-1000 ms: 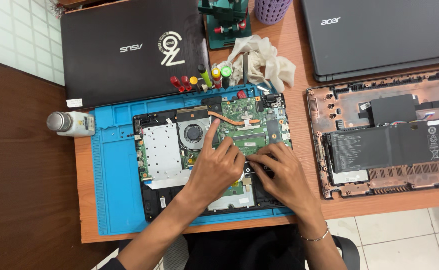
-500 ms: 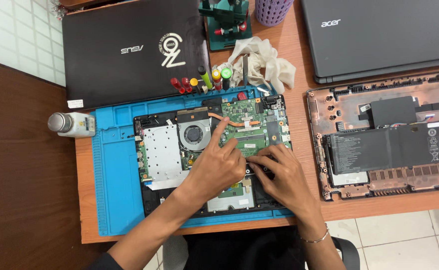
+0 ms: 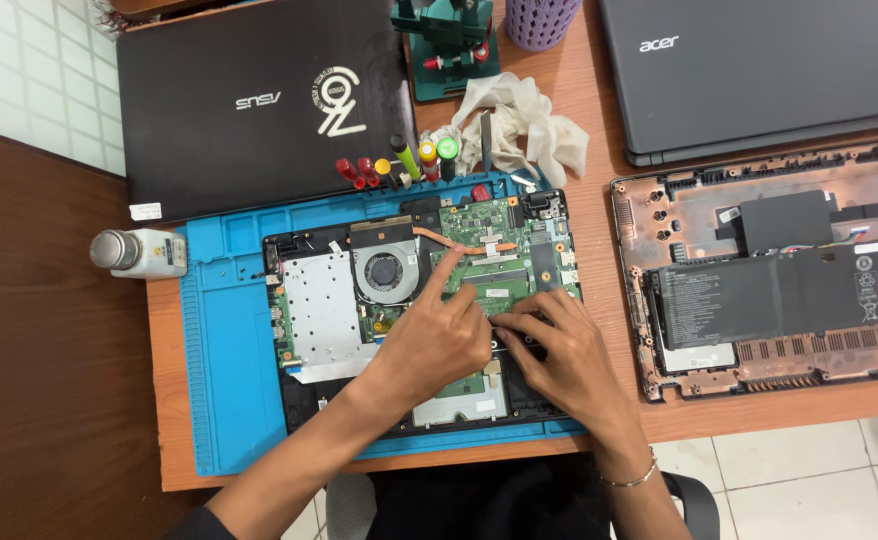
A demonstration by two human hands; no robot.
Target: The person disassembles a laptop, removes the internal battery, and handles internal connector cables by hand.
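While our left hand (image 3: 437, 338) presses flat with its index finger out on the green board of the opened laptop (image 3: 419, 300) on the blue mat (image 3: 224, 370), our right hand (image 3: 559, 350) pinches, fingertips together, at something too hidden to name.

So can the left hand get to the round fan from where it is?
Probably yes. The left hand rests on the open laptop just beside the fan, and nothing lies between them or covers the fan.
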